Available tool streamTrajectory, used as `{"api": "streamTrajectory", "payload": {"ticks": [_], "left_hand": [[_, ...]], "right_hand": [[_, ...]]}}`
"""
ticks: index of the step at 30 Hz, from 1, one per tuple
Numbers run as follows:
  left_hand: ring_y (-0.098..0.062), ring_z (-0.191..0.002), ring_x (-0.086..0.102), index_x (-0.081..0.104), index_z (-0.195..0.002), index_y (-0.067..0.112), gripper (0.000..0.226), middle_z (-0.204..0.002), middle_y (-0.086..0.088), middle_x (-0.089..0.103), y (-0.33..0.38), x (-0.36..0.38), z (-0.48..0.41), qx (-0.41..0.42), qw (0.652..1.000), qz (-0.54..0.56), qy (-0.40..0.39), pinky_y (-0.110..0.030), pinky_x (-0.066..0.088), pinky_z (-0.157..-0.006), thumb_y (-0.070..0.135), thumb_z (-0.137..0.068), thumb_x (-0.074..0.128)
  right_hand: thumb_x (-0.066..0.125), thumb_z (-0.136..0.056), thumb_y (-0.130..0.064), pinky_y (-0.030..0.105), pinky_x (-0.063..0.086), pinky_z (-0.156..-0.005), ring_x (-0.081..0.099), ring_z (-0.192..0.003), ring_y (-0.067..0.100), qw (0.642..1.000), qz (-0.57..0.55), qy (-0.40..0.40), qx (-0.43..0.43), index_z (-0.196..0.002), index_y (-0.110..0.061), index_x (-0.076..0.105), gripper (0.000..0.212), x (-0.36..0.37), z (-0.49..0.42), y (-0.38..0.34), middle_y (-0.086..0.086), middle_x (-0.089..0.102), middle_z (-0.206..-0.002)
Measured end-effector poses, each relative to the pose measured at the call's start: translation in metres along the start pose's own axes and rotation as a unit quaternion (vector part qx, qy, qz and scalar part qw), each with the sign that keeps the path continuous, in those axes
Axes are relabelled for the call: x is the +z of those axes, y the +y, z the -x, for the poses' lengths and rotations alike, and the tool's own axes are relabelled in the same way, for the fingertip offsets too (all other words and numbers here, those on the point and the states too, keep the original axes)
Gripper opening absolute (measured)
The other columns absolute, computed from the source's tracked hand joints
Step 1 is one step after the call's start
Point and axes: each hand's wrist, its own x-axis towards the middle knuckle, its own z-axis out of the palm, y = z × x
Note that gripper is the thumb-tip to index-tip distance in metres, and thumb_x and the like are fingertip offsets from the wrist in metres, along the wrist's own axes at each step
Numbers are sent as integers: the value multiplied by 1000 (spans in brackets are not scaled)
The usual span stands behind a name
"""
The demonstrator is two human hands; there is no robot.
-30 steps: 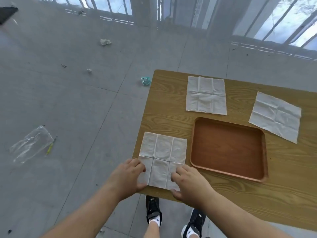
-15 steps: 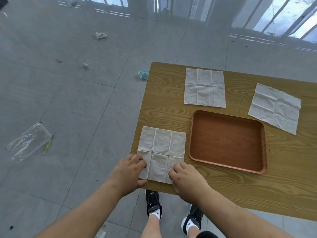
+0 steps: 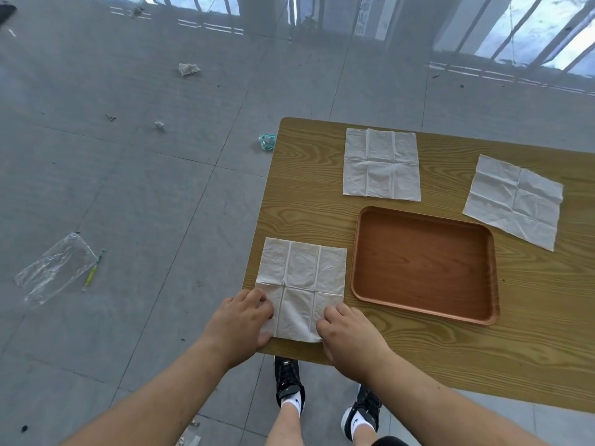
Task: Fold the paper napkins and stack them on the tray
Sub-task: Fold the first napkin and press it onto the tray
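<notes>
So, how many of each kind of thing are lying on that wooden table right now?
Paper napkins: 3 (near napkin, far napkin, right napkin)
Tray: 1
Total: 4

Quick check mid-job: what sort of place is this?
Likely a bare, untidy indoor workspace: grey tiled floor littered with a plastic bag and crumpled paper, tall windows behind, one wooden table.
</notes>
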Motion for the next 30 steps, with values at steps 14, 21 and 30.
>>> {"api": "streamTrajectory", "payload": {"ticks": [14, 21, 30], "left_hand": [[-19, -121, 45, 50, -133, 30, 51, -136, 3, 44, 4, -3, -2, -5, 999, -37, -17, -36, 43, -102, 61, -92, 50], [-19, -119, 46, 52, -129, 31, 56, -132, 4, 46, 4, -3, -4, -7, 999, -40, -21, -37, 44, -100, 67, -86, 52], [-21, -122, 44, 47, -133, 31, 61, -137, 2, 42, 5, -1, -5, -7, 998, -50, -27, -38, 42, -102, 68, -85, 55]], "right_hand": [[54, -92, -26, 39, 45, -85, 50, -102, 27, 1000, 14, -22, -9, -111, -18, 57, 20, -3, 0, 5, 5, 54, -109], [51, -93, -25, 39, 44, -90, 48, -105, 26, 1000, 11, -18, -5, -110, -18, 58, 20, -4, -3, 7, 5, 53, -111], [52, -93, -25, 39, 46, -89, 48, -106, 27, 1000, 17, -20, -9, -111, -17, 57, 20, -3, -1, 8, 6, 53, -112]]}}
